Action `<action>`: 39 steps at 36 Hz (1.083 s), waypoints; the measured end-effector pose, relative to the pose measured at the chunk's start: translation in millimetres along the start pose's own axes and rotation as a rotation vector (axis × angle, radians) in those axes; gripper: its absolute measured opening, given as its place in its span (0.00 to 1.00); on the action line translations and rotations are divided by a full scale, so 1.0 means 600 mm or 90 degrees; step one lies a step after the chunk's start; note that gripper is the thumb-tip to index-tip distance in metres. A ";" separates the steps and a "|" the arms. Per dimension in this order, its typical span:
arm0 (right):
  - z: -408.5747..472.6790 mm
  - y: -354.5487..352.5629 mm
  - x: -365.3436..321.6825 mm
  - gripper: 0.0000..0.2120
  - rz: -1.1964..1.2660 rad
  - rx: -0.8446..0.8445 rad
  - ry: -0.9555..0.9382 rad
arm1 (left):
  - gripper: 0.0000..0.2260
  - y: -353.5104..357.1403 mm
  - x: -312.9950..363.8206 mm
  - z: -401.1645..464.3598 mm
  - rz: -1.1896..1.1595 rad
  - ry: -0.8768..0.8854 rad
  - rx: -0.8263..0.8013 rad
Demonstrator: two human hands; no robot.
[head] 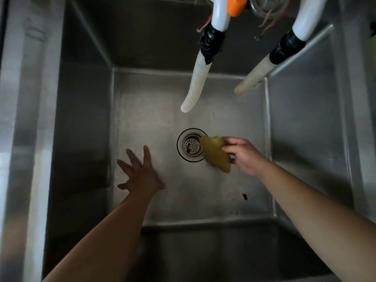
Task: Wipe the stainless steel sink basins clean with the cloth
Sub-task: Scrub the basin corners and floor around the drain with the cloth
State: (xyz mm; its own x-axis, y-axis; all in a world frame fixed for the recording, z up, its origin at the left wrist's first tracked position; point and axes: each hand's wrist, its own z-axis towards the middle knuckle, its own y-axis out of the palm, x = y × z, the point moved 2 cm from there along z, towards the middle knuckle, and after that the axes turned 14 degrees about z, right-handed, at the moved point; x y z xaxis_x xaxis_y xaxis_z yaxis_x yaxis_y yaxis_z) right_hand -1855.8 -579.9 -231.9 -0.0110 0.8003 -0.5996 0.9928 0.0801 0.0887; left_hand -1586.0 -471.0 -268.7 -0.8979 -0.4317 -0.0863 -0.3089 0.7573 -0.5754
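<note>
— Head view looks straight down into a deep stainless steel sink basin (142, 110). What are the hands doing?

— They are well apart. The right hand (245, 156) has its fingers curled round a yellow-green cloth (215, 153) and holds it at the basin floor, its left edge lying over the right rim of the drain strainer (190, 145). The left hand (140, 173) holds nothing; its fingers are spread and straight, over the basin floor to the lower left of the drain. Whether the palm touches the steel I cannot tell, and the hand is a little blurred.

— Anything else in the basin?

— A small red speck (244, 196) lies on the floor near the front right corner, and there is a reddish bit inside the strainer. Two white hoses hang in from the top, each joined with black tape: the left hose (196, 86) ends above the drain, the right hose (252, 77) ends near the right wall. An orange object (236, 6) shows at the top edge between them, partly cut off.
</note>
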 end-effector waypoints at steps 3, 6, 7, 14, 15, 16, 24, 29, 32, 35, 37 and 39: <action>0.012 -0.046 -0.057 0.18 -0.034 0.127 -0.116 | 0.67 -0.001 0.001 -0.001 0.000 0.005 0.001; 0.047 -0.084 -0.118 0.17 -0.136 0.256 -0.239 | 0.67 -0.003 0.001 -0.001 0.005 0.002 -0.003; 0.063 -0.094 -0.134 0.16 -0.186 0.291 -0.263 | 0.67 -0.003 0.002 -0.002 0.005 0.000 -0.005; 0.184 -0.108 -0.138 0.16 -0.284 0.382 -0.186 | 0.67 -0.002 0.004 0.000 0.002 0.003 -0.003; 0.196 -0.096 -0.132 0.17 -0.261 0.378 -0.183 | 0.67 -0.002 0.005 0.001 0.001 0.001 -0.003; 0.207 -0.081 -0.126 0.18 -0.240 0.378 -0.188 | 0.67 0.000 0.005 0.002 0.001 -0.003 -0.002; 0.210 0.060 -0.085 0.22 -0.350 0.266 -0.191 | 0.67 0.000 0.006 0.005 -0.006 -0.002 -0.008; 0.150 0.100 -0.016 0.19 -0.451 0.117 -0.166 | 0.67 -0.007 0.008 -0.002 -0.009 -0.005 -0.011; 0.110 0.106 0.036 0.16 -0.455 0.067 -0.127 | 0.68 -0.010 0.010 -0.002 -0.006 -0.011 -0.014; 0.077 0.115 0.076 0.15 -0.534 0.031 -0.089 | 0.68 -0.009 0.009 -0.002 -0.010 -0.019 -0.013; 0.065 0.120 0.085 0.15 -0.462 0.045 -0.074 | 0.68 -0.005 0.007 -0.001 -0.014 -0.019 -0.007; 0.058 0.120 0.084 0.14 -0.339 0.042 -0.040 | 0.68 -0.002 0.006 -0.001 -0.011 -0.020 0.001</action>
State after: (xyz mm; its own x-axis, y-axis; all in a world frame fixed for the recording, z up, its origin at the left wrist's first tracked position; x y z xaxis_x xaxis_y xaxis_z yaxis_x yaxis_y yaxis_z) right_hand -1780.6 -554.4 -283.2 -0.5099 0.6213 -0.5950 0.8571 0.4260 -0.2897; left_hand -1588.9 -473.5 -267.9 -0.8824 -0.4593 -0.1017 -0.3235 0.7495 -0.5776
